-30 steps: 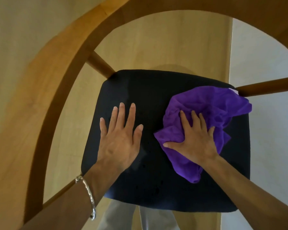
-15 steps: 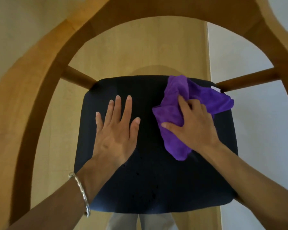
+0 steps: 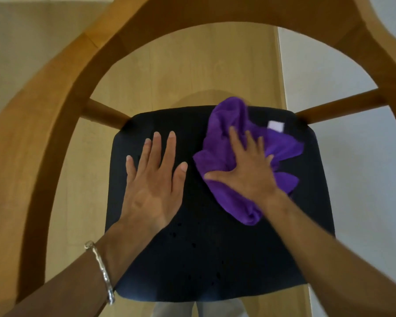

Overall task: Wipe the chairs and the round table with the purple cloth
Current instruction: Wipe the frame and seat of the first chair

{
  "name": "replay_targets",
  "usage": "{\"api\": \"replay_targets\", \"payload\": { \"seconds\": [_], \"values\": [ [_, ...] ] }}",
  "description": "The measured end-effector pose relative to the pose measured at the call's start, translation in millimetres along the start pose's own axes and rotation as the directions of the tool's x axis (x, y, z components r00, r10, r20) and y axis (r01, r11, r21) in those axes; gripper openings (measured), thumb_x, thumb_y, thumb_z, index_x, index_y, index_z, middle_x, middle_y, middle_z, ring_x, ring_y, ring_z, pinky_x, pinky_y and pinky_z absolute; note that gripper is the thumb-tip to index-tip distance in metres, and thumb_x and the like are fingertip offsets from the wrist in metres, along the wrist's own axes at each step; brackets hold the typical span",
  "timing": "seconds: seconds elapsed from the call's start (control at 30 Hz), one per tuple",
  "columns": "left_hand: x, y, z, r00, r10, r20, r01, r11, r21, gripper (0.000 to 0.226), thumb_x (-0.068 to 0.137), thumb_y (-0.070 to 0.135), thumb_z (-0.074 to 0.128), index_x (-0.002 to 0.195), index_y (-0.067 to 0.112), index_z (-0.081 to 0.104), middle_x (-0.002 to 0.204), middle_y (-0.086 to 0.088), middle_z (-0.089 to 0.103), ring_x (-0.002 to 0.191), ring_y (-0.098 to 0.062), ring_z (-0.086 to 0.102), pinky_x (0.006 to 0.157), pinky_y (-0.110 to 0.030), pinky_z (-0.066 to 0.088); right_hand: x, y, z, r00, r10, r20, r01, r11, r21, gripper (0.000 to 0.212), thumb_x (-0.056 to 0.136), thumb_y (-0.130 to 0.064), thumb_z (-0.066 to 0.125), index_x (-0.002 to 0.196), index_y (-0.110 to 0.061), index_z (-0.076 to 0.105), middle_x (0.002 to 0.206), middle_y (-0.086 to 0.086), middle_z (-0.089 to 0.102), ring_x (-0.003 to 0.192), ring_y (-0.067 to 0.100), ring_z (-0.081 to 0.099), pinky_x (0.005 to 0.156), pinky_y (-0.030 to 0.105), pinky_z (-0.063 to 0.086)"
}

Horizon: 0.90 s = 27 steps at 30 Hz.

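While the head view looks down through the curved wooden frame (image 3: pixel 55 92) of a chair, both hands lie on its dark seat (image 3: pixel 215 259). The right hand (image 3: pixel 245 177) presses the cloth (image 3: pixel 224 124) onto the seat. Its fingers (image 3: pixel 234 138) are straight and spread, thumb out to the left, none curled round the fabric, so it pins the cloth rather than grips it. The cloth is bunched under the palm and spills beyond the fingertips to the seat's far edge, with a lobe to the right of the fingers and a tail trailing back past the wrist. Its long axis runs from the far edge toward the person, roughly in line with the fingers. A pale label (image 3: pixel 276 126) shows just right of the fingertips. The left hand (image 3: pixel 151 186) rests flat and empty on the seat, fingers (image 3: pixel 169 145) straight and slightly fanned. It lies just left of the cloth, with a strip of bare seat between thumb and fabric, and a bracelet (image 3: pixel 101 268) circles that wrist.

The step in hand, I judge, is wiping the seat's far right part. Only the right hand has the cloth, so the next stroke is its to make. The largest bare area lies behind the fingers, toward the wrists, and to their left under the other hand, which would have to lift for the cloth to pass. With only downward pressure on it, a quick pull could leave loose folds behind. No round table shows.
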<state>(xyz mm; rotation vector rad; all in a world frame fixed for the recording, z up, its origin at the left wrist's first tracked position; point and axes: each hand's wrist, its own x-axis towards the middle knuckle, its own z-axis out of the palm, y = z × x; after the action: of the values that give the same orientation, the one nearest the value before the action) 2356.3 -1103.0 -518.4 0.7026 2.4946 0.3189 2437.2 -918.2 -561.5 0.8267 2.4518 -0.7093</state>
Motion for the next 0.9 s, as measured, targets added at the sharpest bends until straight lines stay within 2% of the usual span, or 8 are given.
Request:
{"api": "replay_targets", "payload": {
  "seconds": [0.13, 0.23, 0.33, 0.4, 0.47, 0.53, 0.67, 0.9],
  "values": [
    [4, 1, -7, 0.998, 0.042, -0.039, -0.043, 0.999, -0.015, 0.055, 0.085, 0.060, -0.008, 0.132, 0.042, -0.030, 0.156, 0.004, -0.015, 0.139, -0.008, -0.018, 0.114, -0.041, -0.010, -19, -60, 42, 0.979, -0.205, 0.009, 0.205, 0.974, -0.093, 0.095, 0.084, -0.064, 0.056, 0.148, -0.042, -0.012, 0.161, 0.008, -0.005, 0.146, 0.037, -0.002, 0.113, 0.064, 0.008],
    [16, 6, -15, 0.996, 0.045, -0.070, -0.045, 0.999, 0.006, 0.054, 0.089, 0.060, -0.005, 0.134, 0.040, -0.027, 0.157, 0.002, -0.013, 0.142, -0.012, -0.014, 0.116, -0.044, -0.006, -21, -56, 42, 0.951, -0.293, -0.097, 0.284, 0.953, -0.102, 0.081, 0.088, -0.046, 0.059, 0.150, -0.037, 0.008, 0.158, 0.009, 0.015, 0.142, 0.033, 0.023, 0.112, 0.056, 0.028],
    [25, 13, -14, 0.996, 0.043, -0.072, -0.043, 0.999, 0.000, 0.051, 0.092, 0.055, -0.002, 0.135, 0.038, -0.025, 0.157, 0.001, -0.012, 0.142, -0.013, -0.013, 0.116, -0.046, -0.006, -12, -6, 4, 0.926, -0.242, -0.289, 0.244, 0.969, -0.030, 0.072, 0.089, -0.032, 0.062, 0.151, -0.027, 0.024, 0.151, 0.010, 0.031, 0.133, 0.029, 0.037, 0.109, 0.037, 0.031],
    [27, 18, -11, 0.995, 0.059, -0.083, -0.060, 0.998, -0.001, 0.053, 0.091, 0.053, -0.002, 0.136, 0.036, -0.023, 0.157, 0.000, -0.011, 0.143, -0.015, -0.012, 0.115, -0.047, -0.004, -4, 35, -33, 0.905, -0.106, -0.412, 0.152, 0.985, 0.080, 0.062, 0.093, -0.028, 0.059, 0.148, -0.020, 0.032, 0.146, 0.013, 0.039, 0.129, 0.031, 0.042, 0.101, 0.028, 0.028],
    [27, 20, -7, 0.996, 0.055, -0.066, -0.056, 0.998, -0.003, 0.055, 0.088, 0.053, -0.003, 0.137, 0.036, -0.023, 0.157, 0.001, -0.013, 0.143, -0.014, -0.013, 0.116, -0.046, -0.005, 7, 73, -57, 0.901, 0.084, -0.425, 0.001, 0.980, 0.197, 0.060, 0.094, -0.037, 0.056, 0.146, -0.020, 0.033, 0.144, 0.013, 0.040, 0.128, 0.032, 0.043, 0.100, 0.030, 0.031],
    [26, 18, -5, 0.999, 0.038, -0.039, -0.038, 0.999, 0.008, 0.056, 0.087, 0.053, -0.005, 0.136, 0.037, -0.025, 0.156, 0.002, -0.016, 0.142, -0.013, -0.015, 0.116, -0.045, -0.006, 20, 93, -58, 0.918, 0.211, -0.335, -0.121, 0.955, 0.271, 0.070, 0.090, -0.054, 0.055, 0.147, -0.024, 0.030, 0.145, 0.011, 0.040, 0.129, 0.034, 0.043, 0.105, 0.041, 0.037],
    [23, 6, -7, 1.000, 0.005, -0.016, -0.005, 1.000, 0.002, 0.054, 0.089, 0.052, -0.003, 0.136, 0.037, -0.026, 0.156, 0.003, -0.018, 0.141, -0.012, -0.017, 0.116, -0.045, -0.007, 31, 78, -38, 0.929, 0.252, -0.271, -0.180, 0.947, 0.265, 0.095, 0.072, -0.079, 0.054, 0.147, -0.032, 0.022, 0.154, 0.006, 0.030, 0.140, 0.036, 0.028, 0.109, 0.060, 0.029],
    [23, -1, -19, 0.998, -0.009, -0.060, 0.010, 1.000, 0.013, 0.058, 0.090, 0.052, -0.003, 0.143, 0.034, -0.021, 0.157, 0.002, -0.014, 0.143, -0.014, -0.015, 0.116, -0.046, -0.004, 38, 15, -3, 0.907, 0.109, -0.408, 0.028, 0.949, 0.315, 0.063, 0.086, -0.043, 0.055, 0.142, -0.023, 0.035, 0.135, 0.007, 0.051, 0.121, 0.028, 0.050, 0.100, 0.054, 0.044]
  ]
}}
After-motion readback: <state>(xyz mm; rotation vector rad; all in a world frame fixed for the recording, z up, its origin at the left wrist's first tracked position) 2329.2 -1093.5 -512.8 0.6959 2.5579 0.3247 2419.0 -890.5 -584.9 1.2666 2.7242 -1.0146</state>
